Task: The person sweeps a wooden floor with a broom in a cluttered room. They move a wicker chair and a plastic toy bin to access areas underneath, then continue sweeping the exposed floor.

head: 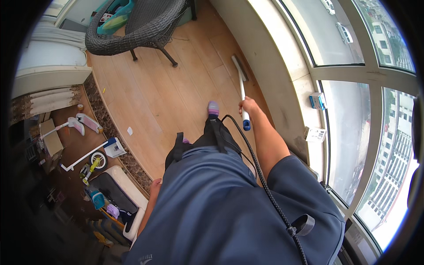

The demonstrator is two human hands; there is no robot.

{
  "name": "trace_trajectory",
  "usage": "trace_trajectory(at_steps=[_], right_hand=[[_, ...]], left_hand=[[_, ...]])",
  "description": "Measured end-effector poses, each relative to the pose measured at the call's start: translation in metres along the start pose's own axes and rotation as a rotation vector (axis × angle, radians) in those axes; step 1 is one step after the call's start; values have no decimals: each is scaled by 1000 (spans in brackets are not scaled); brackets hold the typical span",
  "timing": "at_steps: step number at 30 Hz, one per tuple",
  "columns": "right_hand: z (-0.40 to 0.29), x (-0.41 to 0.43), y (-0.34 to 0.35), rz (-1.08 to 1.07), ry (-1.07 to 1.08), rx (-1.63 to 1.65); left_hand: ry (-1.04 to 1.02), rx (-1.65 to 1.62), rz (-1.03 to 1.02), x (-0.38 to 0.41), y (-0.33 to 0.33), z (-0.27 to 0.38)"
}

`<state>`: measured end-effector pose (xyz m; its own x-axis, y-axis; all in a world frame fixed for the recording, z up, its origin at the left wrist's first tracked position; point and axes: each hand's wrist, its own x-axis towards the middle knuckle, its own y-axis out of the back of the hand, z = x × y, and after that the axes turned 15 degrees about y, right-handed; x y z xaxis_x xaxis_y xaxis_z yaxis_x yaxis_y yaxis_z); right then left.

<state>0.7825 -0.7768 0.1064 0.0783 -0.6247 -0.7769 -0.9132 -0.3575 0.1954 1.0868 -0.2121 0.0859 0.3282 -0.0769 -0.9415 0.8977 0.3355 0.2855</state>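
Note:
My right hand (pixel 250 107) is closed around the white handle of a broom (pixel 242 86), near its blue-tipped end. The broom's head (pixel 239 67) lies on the wood-look floor close to the low wall under the windows. Low at my left side, my left hand (pixel 156 185) hangs beside my shirt, partly hidden; nothing shows in it. A small white scrap (pixel 130 131) and a tiny yellow piece (pixel 104 90) lie on the floor. Beyond the dark stone threshold is a white and blue long-handled dustpan (pixel 115 148).
A dark wicker chair (pixel 142 31) stands ahead, beside a turquoise tub (pixel 114 26). On the left are a pink and white scooter (pixel 78 124), a small wheel (pixel 98 160) and a cushioned seat (pixel 127 188). Small boxes (pixel 317 101) sit on the right windowsill. A black cord hangs along my body.

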Motion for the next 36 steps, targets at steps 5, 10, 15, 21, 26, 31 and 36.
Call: trace_trajectory(at_steps=[5, 10, 15, 21, 26, 31, 36], right_hand=[[5, -40, 26, -29, 31, 14], [2, 1, 39, 30, 24, 46], [-10, 8, 21, -90, -1, -3], [-32, -14, 57, -179, 7, 62], [-40, 17, 25, -112, 26, 91], [-53, 7, -16, -289, -33, 121], [-41, -4, -38, -433, -77, 130]], left_hand=[[46, -75, -2, -21, -29, 57], [-29, 58, 2, -62, -38, 137], [129, -231, -54, -54, -37, 142], [6, -132, -59, -36, -39, 106], [90, -155, -29, -62, -57, 152], [109, -202, 81, -85, -61, 189], [19, -238, 132, -70, -52, 219]])
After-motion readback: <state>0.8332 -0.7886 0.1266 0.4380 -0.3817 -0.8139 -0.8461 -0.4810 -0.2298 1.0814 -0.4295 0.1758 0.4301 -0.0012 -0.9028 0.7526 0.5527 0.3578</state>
